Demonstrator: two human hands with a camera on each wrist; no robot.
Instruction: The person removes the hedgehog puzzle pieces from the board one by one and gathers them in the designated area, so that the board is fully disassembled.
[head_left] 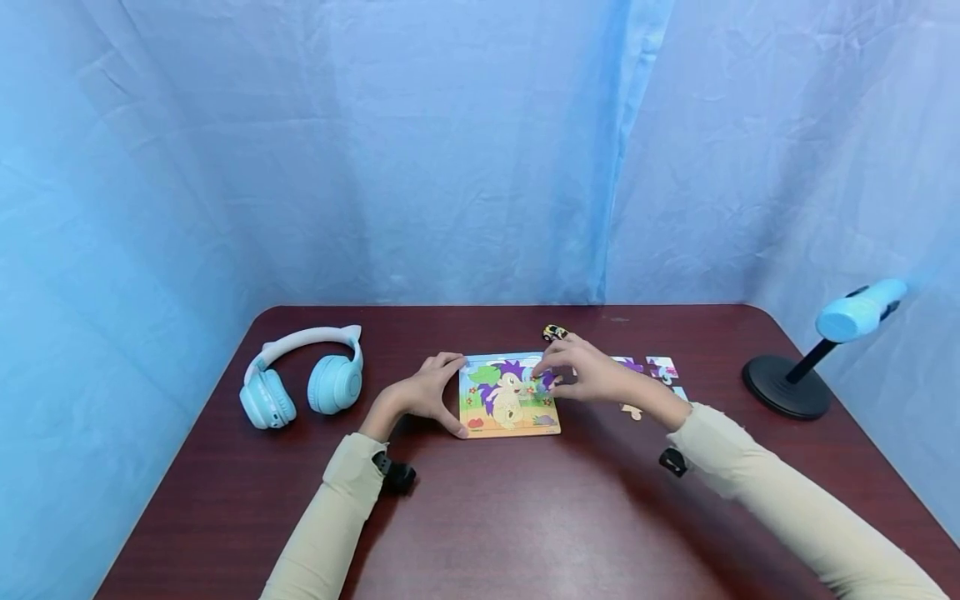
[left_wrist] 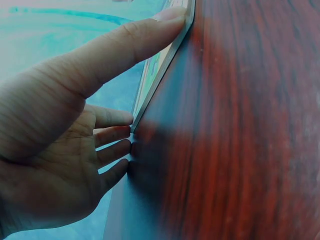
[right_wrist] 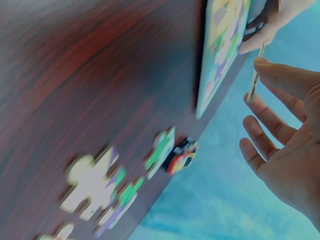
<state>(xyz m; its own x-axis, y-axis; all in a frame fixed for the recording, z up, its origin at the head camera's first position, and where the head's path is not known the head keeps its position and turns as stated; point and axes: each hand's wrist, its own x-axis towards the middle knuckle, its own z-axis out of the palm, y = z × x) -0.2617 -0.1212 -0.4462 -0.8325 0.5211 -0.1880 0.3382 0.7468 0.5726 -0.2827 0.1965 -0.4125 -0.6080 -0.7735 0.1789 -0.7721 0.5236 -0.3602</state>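
A jigsaw puzzle board [head_left: 510, 417] with a purple-haired cartoon hedgehog lies flat near the middle of the table. My left hand [head_left: 431, 389] spans its left side, thumb on the near corner and fingertips at the far one. In the left wrist view, the thumb [left_wrist: 125, 47] and fingers are stretched out against the board's edge. My right hand [head_left: 588, 371] is over the board's right side. Between thumb and fingertip it pinches a thin puzzle piece [right_wrist: 255, 82], seen edge-on in the right wrist view. Loose puzzle pieces [head_left: 662, 367] lie to the right, partly behind my right forearm.
A small toy car [head_left: 554, 332] stands behind the board. Light-blue headphones [head_left: 335, 385] with cat ears lie at the left. On the right stands a light-blue device [head_left: 855, 317] on a round black base [head_left: 783, 387]. Blue cloth [head_left: 420, 167] hangs around the table [head_left: 480, 517].
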